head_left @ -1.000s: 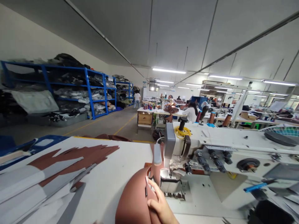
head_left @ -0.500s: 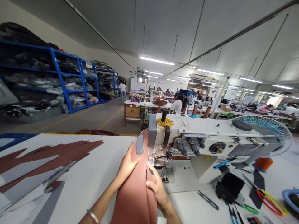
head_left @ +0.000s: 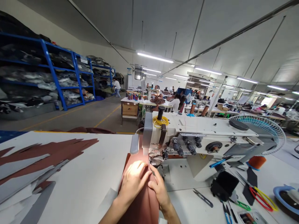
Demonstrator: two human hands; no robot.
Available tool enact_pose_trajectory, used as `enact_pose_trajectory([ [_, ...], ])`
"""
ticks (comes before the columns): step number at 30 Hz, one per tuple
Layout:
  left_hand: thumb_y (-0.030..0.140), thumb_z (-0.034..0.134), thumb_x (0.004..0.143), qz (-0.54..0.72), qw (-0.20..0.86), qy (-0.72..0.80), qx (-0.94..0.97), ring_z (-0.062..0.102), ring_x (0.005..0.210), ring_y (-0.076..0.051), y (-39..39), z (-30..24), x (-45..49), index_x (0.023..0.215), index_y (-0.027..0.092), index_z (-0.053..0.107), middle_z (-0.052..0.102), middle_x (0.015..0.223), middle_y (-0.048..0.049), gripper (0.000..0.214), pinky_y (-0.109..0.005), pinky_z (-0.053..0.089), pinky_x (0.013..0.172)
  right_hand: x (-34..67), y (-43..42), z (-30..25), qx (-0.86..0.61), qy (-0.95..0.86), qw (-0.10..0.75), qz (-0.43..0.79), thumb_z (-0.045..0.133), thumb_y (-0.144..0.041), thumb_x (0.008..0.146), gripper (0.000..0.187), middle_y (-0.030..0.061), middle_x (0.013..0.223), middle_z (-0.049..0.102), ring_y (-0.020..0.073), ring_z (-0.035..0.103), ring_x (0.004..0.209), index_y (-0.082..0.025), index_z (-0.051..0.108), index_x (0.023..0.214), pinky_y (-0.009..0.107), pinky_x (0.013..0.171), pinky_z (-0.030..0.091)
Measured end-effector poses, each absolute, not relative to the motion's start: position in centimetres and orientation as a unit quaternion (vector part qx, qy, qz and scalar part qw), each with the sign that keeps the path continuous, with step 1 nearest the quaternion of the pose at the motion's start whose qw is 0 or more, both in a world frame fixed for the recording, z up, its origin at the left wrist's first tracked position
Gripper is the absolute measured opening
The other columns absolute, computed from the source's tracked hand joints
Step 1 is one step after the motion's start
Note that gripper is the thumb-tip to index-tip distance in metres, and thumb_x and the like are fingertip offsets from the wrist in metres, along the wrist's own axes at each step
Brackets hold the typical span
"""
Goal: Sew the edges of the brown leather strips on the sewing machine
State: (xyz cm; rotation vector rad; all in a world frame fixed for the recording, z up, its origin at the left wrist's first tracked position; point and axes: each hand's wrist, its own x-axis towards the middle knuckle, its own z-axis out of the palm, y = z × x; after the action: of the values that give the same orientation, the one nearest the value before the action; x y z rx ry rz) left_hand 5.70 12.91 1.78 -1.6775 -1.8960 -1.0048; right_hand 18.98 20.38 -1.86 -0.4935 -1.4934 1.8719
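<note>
A long reddish-brown piece of sheet material [head_left: 142, 202], leather or fabric, lies under the head of a white sewing machine [head_left: 184, 124]. My left hand [head_left: 134, 180] is on top of it, fingers bent and thumb drawn toward them at the fold near the needle area. Along the right edge, my right hand [head_left: 158, 188] pinches the same piece between thumb and fingers, just in front of the presser foot [head_left: 155, 160]. Both hands are closed on the material. A grey lamp-like block [head_left: 135, 144] hangs over the piece's far end. The needle tip itself is too small to make out.
Cut brown pieces [head_left: 58, 155] and pale sheets are spread on the left. At right lie thread snips [head_left: 203, 198], a black box [head_left: 224, 185], red-and-yellow-handled scissors [head_left: 261, 199] and an orange thread spool [head_left: 256, 162]. Blue shelves [head_left: 56, 81] and other workers stand beyond.
My left hand has moved from the piece's left edge onto its top, nearer the needle. The brown piece's far end now lies below the grey block. My right hand stays near the foot.
</note>
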Motion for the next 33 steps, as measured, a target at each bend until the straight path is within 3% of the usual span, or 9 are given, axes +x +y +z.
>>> enact_pose_trajectory([
  [3, 0.035, 0.047, 0.095, -0.363, 0.204, -0.67, -0.614, 0.067, 0.091, -0.021, 13.0, 1.4, 5.7, 0.102, 0.024, 0.062, 0.069, 0.1, -0.0058, 0.02, -0.033, 0.056, 0.078, 19.0, 20.5, -2.1, -0.188, -0.591, 0.342, 0.706, 0.054, -0.012, 0.07, 0.065, 0.0009, 0.148, 0.05, 0.0214, 0.039, 0.14, -0.025, 0.054, 0.134, 0.04, 0.121, 0.023],
  [13, 0.023, 0.049, 0.094, -0.361, 0.262, -0.65, -0.615, 0.065, 0.108, -0.023, 13.4, -0.7, 5.5, 0.116, 0.022, 0.062, 0.071, 0.113, -0.0066, 0.025, -0.037, 0.055, 0.092, 19.2, 20.6, -2.3, -0.216, -0.714, 0.356, 0.563, 0.055, -0.012, 0.077, 0.062, 0.0049, 0.145, 0.052, 0.0231, 0.041, 0.14, -0.024, 0.052, 0.138, 0.042, 0.122, 0.021],
  [22, 0.026, 0.049, 0.095, -0.363, 0.23, -0.639, -0.638, 0.066, 0.107, -0.021, 12.7, 1.2, 5.1, 0.115, 0.022, 0.063, 0.07, 0.115, -0.007, 0.025, -0.036, 0.057, 0.09, 18.9, 19.7, -0.7, -0.133, -0.462, 0.286, 0.829, 0.059, -0.016, 0.066, 0.074, 0.0008, 0.148, 0.05, 0.0248, 0.045, 0.137, -0.027, 0.05, 0.139, 0.041, 0.116, 0.033],
  [33, 0.025, 0.043, 0.097, -0.304, 0.245, -0.666, -0.636, 0.064, 0.108, -0.024, 13.2, 0.4, 6.3, 0.116, 0.019, 0.062, 0.069, 0.118, -0.0079, 0.028, -0.039, 0.056, 0.09, 19.5, 19.8, -1.9, -0.12, -0.406, 0.283, 0.861, 0.059, -0.016, 0.064, 0.07, -0.0002, 0.14, 0.058, 0.0259, 0.051, 0.131, -0.028, 0.056, 0.133, 0.042, 0.113, 0.035],
])
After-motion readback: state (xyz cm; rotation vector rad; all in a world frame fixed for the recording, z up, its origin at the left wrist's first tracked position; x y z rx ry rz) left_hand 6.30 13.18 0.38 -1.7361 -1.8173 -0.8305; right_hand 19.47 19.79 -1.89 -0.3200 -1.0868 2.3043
